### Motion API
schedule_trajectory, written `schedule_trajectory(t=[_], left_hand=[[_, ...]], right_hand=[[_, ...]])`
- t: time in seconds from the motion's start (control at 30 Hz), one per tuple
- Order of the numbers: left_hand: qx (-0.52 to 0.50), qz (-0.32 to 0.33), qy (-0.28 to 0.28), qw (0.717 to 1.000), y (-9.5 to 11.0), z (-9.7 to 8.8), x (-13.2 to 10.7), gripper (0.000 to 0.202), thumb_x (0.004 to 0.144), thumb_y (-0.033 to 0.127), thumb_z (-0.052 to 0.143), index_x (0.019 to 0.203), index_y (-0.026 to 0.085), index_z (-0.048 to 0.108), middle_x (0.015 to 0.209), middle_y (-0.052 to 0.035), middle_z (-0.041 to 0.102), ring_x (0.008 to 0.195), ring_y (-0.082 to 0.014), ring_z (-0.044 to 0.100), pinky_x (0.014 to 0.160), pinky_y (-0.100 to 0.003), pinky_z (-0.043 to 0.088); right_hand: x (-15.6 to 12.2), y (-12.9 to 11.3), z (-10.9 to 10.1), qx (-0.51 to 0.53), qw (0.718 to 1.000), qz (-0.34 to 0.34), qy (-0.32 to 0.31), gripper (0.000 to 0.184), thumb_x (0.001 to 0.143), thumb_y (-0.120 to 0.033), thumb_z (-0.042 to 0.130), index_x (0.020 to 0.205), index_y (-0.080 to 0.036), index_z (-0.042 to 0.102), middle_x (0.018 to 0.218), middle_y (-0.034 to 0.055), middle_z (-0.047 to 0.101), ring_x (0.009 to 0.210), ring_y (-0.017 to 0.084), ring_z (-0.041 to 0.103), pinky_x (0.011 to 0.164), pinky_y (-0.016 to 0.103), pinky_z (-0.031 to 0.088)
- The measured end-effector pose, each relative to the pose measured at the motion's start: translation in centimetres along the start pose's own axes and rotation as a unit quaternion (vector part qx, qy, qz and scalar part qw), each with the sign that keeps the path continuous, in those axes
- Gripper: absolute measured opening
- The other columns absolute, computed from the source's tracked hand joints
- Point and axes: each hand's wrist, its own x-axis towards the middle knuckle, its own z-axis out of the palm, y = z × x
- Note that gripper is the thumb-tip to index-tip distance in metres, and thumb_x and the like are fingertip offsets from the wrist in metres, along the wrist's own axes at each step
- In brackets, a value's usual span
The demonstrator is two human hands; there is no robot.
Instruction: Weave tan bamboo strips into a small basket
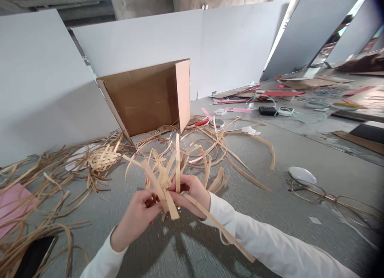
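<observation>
A loose woven piece of flat bamboo strips point(163, 174) is held up over the grey table point(270, 206), its ends sticking out in all directions. My left hand point(135, 220) is closed on its lower left part. My right hand point(192, 196) pinches strips at its lower right. One long strip point(222, 230) trails down over my right white sleeve. A small finished woven ball point(102, 160) lies on the table to the left, among loose strips.
An open cardboard box point(147, 98) lies on its side behind the weaving. Loose strips point(39, 190) cover the left and middle. A pair of glasses point(324, 196) and a white oval object point(301, 175) lie right. A dark phone point(33, 256) and pink paper point(12, 206) sit lower left. White partitions point(36, 78) surround.
</observation>
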Motion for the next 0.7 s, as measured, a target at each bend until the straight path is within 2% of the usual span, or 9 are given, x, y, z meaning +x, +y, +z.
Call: schedule_trajectory(t=[0.1, 0.2, 0.3, 0.4, 0.57, 0.7], left_hand=[[-0.007, 0.010, 0.048, 0.999, 0.20, -0.19, 0.23, 0.012, 0.068, 0.025, 0.058, 0.067, 0.015, 0.065, 0.048, 0.0058, 0.048, 0.038, -0.0047, 0.032, 0.037, -0.016, 0.029], [-0.032, 0.022, 0.063, 0.997, 0.07, -0.46, 0.58, 0.012, 0.068, 0.024, 0.058, 0.069, 0.016, 0.066, 0.054, 0.0039, 0.055, 0.047, -0.0081, 0.044, 0.045, -0.017, 0.037], [-0.048, 0.034, 0.053, 0.997, -0.23, -0.55, 0.76, 0.014, 0.070, 0.025, 0.058, 0.073, 0.016, 0.068, 0.063, 0.0007, 0.063, 0.065, -0.0146, 0.056, 0.059, -0.021, 0.043], [-0.051, 0.028, 0.049, 0.997, -0.33, -0.37, 0.71, 0.015, 0.071, 0.026, 0.059, 0.078, 0.016, 0.068, 0.069, -0.0005, 0.066, 0.071, -0.0168, 0.058, 0.065, -0.024, 0.044], [-0.078, 0.024, 0.052, 0.995, -0.33, 0.07, 0.63, 0.013, 0.069, 0.024, 0.062, 0.078, 0.017, 0.068, 0.067, -0.0001, 0.064, 0.072, -0.0172, 0.057, 0.065, -0.025, 0.044], [-0.105, 0.022, 0.088, 0.990, -0.50, 0.39, 0.66, 0.009, 0.066, 0.023, 0.061, 0.069, 0.016, 0.065, 0.057, 0.0031, 0.056, 0.058, -0.0120, 0.052, 0.056, -0.021, 0.042]], right_hand=[[-0.07, -0.12, 0.02, 0.013, 0.999, -0.036, -0.026, 0.024, 0.067, -0.033, 0.065, 0.079, -0.015, 0.055, 0.068, 0.0029, 0.061, 0.059, 0.014, 0.058, 0.058, 0.027, 0.048], [-0.28, -0.32, 0.29, 0.011, 0.996, -0.077, -0.036, 0.034, 0.066, -0.031, 0.067, 0.092, -0.018, 0.049, 0.072, 0.0004, 0.061, 0.063, 0.013, 0.058, 0.062, 0.027, 0.049], [-0.36, -0.37, 0.49, -0.031, 0.994, -0.091, -0.057, 0.032, 0.061, -0.032, 0.074, 0.081, -0.018, 0.052, 0.069, -0.0015, 0.058, 0.063, 0.012, 0.057, 0.065, 0.027, 0.048], [-0.25, -0.22, 0.45, -0.064, 0.991, -0.109, -0.051, 0.023, 0.061, -0.031, 0.073, 0.069, -0.017, 0.057, 0.070, 0.0006, 0.057, 0.063, 0.013, 0.056, 0.062, 0.026, 0.048], [-0.25, -0.12, 0.46, -0.076, 0.985, -0.152, -0.034, 0.010, 0.069, -0.023, 0.064, 0.064, -0.016, 0.058, 0.081, 0.0060, 0.056, 0.070, 0.016, 0.058, 0.059, 0.026, 0.049], [-0.31, 0.01, 0.66, -0.114, 0.971, -0.207, -0.016, 0.007, 0.069, -0.018, 0.059, 0.064, -0.018, 0.054, 0.078, 0.0051, 0.055, 0.070, 0.016, 0.057, 0.059, 0.025, 0.050]])
